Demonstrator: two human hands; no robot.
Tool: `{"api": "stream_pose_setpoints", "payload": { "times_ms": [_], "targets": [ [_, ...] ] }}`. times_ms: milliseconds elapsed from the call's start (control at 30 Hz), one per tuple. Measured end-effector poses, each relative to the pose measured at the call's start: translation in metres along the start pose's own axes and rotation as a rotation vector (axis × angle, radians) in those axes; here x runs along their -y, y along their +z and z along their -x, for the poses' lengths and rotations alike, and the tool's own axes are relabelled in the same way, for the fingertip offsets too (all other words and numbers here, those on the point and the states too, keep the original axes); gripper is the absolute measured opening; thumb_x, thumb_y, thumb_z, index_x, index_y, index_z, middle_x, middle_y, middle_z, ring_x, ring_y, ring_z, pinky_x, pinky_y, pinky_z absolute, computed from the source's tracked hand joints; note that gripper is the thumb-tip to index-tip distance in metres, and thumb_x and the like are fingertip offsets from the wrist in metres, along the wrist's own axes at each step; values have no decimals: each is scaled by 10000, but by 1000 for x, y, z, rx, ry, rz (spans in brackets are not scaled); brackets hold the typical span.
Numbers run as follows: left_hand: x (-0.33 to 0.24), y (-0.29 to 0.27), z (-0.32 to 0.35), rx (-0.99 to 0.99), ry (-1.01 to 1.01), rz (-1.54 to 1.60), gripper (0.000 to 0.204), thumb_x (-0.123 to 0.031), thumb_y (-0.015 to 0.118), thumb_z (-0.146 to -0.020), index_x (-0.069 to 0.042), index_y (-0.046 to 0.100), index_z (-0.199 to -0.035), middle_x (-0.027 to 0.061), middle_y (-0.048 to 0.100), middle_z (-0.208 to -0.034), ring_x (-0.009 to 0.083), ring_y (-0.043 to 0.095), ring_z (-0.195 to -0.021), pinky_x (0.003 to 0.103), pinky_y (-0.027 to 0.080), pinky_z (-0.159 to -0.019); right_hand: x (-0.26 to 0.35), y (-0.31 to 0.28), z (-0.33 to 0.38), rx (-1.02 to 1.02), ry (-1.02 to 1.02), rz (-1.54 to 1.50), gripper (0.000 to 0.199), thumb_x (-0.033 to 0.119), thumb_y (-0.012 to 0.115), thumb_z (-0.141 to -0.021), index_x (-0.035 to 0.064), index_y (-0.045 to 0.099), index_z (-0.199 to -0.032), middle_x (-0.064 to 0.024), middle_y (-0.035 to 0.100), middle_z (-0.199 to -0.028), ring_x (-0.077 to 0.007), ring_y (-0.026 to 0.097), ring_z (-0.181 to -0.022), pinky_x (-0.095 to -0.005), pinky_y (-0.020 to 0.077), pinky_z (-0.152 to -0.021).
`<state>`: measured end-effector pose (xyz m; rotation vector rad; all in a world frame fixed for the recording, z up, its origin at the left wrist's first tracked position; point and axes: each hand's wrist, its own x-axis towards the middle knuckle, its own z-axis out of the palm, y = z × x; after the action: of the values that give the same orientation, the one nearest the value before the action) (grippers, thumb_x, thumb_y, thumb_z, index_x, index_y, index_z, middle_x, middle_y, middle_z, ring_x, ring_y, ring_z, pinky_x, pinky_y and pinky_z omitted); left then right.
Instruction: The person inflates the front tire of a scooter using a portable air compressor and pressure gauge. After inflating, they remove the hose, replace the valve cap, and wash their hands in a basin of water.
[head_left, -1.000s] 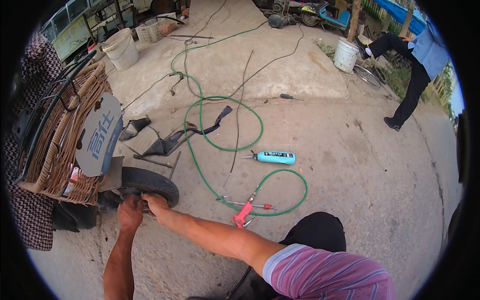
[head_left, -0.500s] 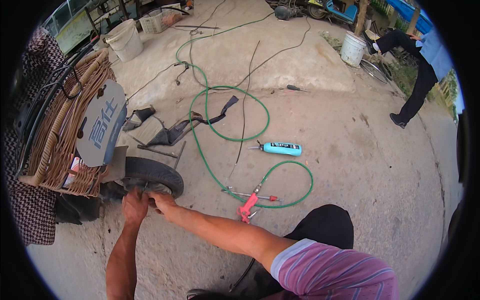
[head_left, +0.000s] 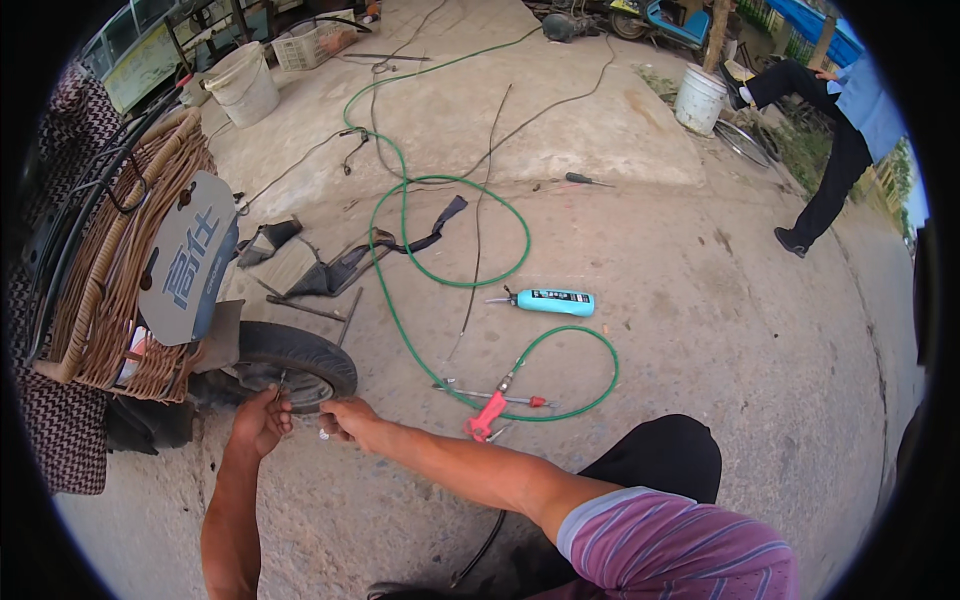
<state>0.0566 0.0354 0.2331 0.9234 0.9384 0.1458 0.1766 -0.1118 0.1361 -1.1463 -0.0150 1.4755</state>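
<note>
A small wheel with a black tire [head_left: 300, 345] stands under the wicker basket. At its rim, my left hand [head_left: 262, 422] is closed in a pinch beside a thin, light-coloured stem that sticks up by the fingertips. Exactly what the fingers grip is too small to make out. My right hand [head_left: 352, 420] is closed just right of the tire's lower edge, apart from the left hand. Something small and silvery shows below its fingers, of a kind I cannot tell. A red air gun [head_left: 486, 416] lies on the ground right of that hand, joined to a green hose [head_left: 617, 370].
The wicker basket [head_left: 110, 270] with a grey panel overhangs the wheel. A blue bottle [head_left: 556, 302], a screwdriver [head_left: 585, 179] and dark strips of rubber [head_left: 330, 275] lie on the concrete. White buckets [head_left: 247, 92] stand farther back. A person in dark trousers [head_left: 835, 190] is at right.
My hands have come apart: the right has moved right and down off the wheel, and the left slightly lower. The wheel's rim and the thin stem now show. The view has shifted a little.
</note>
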Motion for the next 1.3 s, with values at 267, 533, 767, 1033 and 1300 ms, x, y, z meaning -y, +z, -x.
{"api": "stream_pose_setpoints", "payload": {
  "times_ms": [267,533,767,1033,1300],
  "targets": [
    [1,-8,-8,21,-15,3,273,-295,532,-983,-41,620,-1028,39,616,-712,166,535,-579,342,456,-577,2,-1,9,-2,-71,-59,292,302,604,-885,53,616,-731,-41,568,-597,-103,428,-430,-282,257,-379],
    [0,4,-3,-72,123,-171,194,-250,559,-960,-69,611,-916,32,607,-680,160,549,-535,319,464,-512,-2,-3,6,-7,-102,-24,306,285,590,-885,35,615,-711,-45,555,-578,-114,400,-391,-298,250,-364],
    [0,6,-9,-119,203,-353,185,-217,542,-956,-79,600,-847,38,592,-659,167,560,-523,317,452,-481,-2,-7,5,9,-124,-3,316,287,594,-883,36,606,-691,-50,553,-573,-119,402,-386,-300,255,-360],
    [7,1,-2,-44,121,-156,190,-251,536,-966,-74,594,-925,48,597,-686,184,555,-540,342,455,-507,0,-4,16,16,-100,102,319,339,599,-906,36,654,-824,-47,598,-647,-113,455,-476,-283,322,-419],
    [9,-3,-14,-102,128,-188,189,-255,536,-967,-74,591,-952,54,618,-711,176,569,-561,354,467,-511,-12,-11,-2,36,-85,137,316,331,632,-886,17,658,-863,-76,633,-702,-117,501,-496,-295,351,-420]
  ]
}}
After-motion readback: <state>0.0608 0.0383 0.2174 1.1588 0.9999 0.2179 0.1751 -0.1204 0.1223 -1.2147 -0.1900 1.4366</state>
